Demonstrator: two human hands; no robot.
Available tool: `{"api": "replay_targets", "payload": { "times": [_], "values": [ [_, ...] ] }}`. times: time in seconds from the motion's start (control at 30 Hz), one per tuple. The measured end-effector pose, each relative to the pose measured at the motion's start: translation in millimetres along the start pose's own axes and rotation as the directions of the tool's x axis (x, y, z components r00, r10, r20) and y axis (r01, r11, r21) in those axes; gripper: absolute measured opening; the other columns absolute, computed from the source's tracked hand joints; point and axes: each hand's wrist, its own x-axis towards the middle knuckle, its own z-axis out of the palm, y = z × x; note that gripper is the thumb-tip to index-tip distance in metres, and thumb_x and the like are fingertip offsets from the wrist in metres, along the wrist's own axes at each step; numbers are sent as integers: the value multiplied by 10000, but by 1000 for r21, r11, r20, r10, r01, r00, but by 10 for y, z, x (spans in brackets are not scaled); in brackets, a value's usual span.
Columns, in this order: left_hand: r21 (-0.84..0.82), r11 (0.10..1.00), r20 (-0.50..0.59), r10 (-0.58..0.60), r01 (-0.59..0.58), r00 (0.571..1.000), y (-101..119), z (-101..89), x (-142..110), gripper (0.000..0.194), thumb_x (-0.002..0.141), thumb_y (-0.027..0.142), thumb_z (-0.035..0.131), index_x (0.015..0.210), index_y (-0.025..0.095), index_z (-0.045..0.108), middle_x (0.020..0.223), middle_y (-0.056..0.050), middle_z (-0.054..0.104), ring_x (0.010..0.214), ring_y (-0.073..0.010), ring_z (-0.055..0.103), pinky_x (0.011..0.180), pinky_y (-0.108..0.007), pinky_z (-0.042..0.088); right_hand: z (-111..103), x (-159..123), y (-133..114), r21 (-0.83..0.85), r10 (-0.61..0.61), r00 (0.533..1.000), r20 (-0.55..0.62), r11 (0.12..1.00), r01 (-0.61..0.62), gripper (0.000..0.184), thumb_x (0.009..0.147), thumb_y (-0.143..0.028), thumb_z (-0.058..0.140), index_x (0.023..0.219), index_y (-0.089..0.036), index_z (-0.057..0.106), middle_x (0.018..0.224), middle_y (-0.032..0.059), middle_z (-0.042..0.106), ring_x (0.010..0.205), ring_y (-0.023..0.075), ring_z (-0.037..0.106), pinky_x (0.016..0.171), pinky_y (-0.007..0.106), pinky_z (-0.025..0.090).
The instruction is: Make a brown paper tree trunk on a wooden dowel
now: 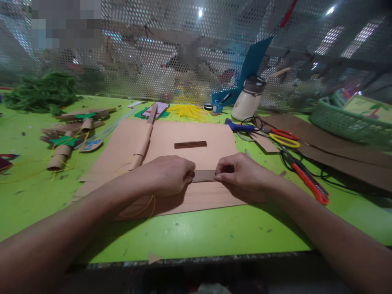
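Observation:
A short brown paper strip [203,176] stretches between my hands, just above or on a stack of tan paper sheets [165,130]. My left hand [173,173] pinches the strip's left end, fingers curled in. At the right end, my right hand [240,171] grips it between thumb and fingertips. Beyond the strip lies a narrow pleated brown paper piece [190,144]. Left of it, a rolled tan paper tube [142,143] rests slantwise across the sheets, its near end partly hidden by my left hand and forearm. Yellow string [143,211] trails out under that forearm.
Paper figures with green stars [65,141] and green yarn [43,90] lie left. At the right are a blue glue gun [240,126], scissors [284,136], a red cutter [310,183] and a green basket [333,122]. A perforated metal screen [137,61] borders the table's back.

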Motion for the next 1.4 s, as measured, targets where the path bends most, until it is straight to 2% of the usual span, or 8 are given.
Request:
{"api": "replay_targets", "payload": {
  "times": [0.33, 0.57, 0.73, 0.83, 0.97, 1.07, 1.2, 1.4],
  "values": [
    [2, 1000, -18, 4, -4, 1000, 11, -2, -21, 220, 837, 283, 413, 748, 216, 604, 679, -42, 631, 544, -151, 471, 503, -271, 272, -5, -17, 17, 20, -16, 1000, 12, 1000, 16, 71, 791, -204, 648, 759, -169, 700, 709, 21, 688, 655, 145, 578, 603, 258, 427],
    [-19, 1000, -133, -13, 10, 991, 1, -8, -60, 143, 816, 320, 517, 763, 220, 604, 699, -22, 606, 567, -157, 480, 509, -273, 265, 6, -21, 27, 37, 2, 1000, -5, 999, -1, 60, 790, -193, 654, 771, -167, 704, 727, 30, 699, 683, 158, 598, 619, 264, 437],
    [-103, 961, -346, 206, -256, 915, 39, 177, -71, 172, 940, 298, 465, 962, 256, 630, 834, 5, 578, 672, -130, 492, 580, -263, 306, 44, -80, 88, 36, -253, 966, -57, 966, 255, 179, 864, -151, 586, 940, -201, 741, 824, 40, 653, 769, 151, 599, 699, 264, 451],
    [-130, 932, -383, 268, -339, 884, 44, 321, -61, 302, 990, 325, 395, 885, 234, 664, 747, 10, 518, 616, -111, 432, 574, -274, 285, 90, -128, 117, -50, -385, 920, -75, 923, 383, 234, 939, -227, 529, 1026, -232, 746, 758, 23, 551, 699, 138, 543, 637, 255, 417],
    [-182, 904, -430, 280, -386, 859, 24, 365, -54, 404, 1008, 304, 326, 790, 181, 644, 744, -2, 506, 612, -103, 426, 561, -275, 287, 124, -178, 111, -174, -451, 891, -48, 882, 437, 276, 974, -273, 480, 1105, -262, 723, 825, 40, 542, 690, 140, 504, 614, 261, 379],
    [-117, 899, -402, 346, -422, 848, 20, 299, -81, 363, 990, 239, 344, 808, 193, 655, 739, -3, 502, 604, -108, 415, 564, -285, 287, 121, -195, 96, -238, -462, 887, -1, 862, 448, 282, 980, -295, 462, 1076, -264, 725, 853, 52, 550, 693, 147, 492, 599, 265, 363],
    [111, 907, -356, 417, -405, 836, 29, 209, -147, 307, 965, 215, 375, 798, 192, 631, 722, -16, 497, 579, -127, 380, 547, -311, 252, 122, -185, 105, -279, -476, 880, 9, 843, 459, 272, 977, -303, 470, 1009, -245, 733, 836, 54, 561, 681, 145, 485, 591, 264, 361],
    [306, 844, -241, 516, -440, 822, 33, 151, -165, 235, 896, 124, 420, 934, 166, 648, 783, -52, 563, 694, -190, 482, 583, -337, 320, 121, -194, 184, -312, -500, 866, 7, 822, 477, 260, 973, -276, 479, 1019, -204, 724, 856, 72, 598, 720, 152, 524, 635, 277, 407]
  ]
}}
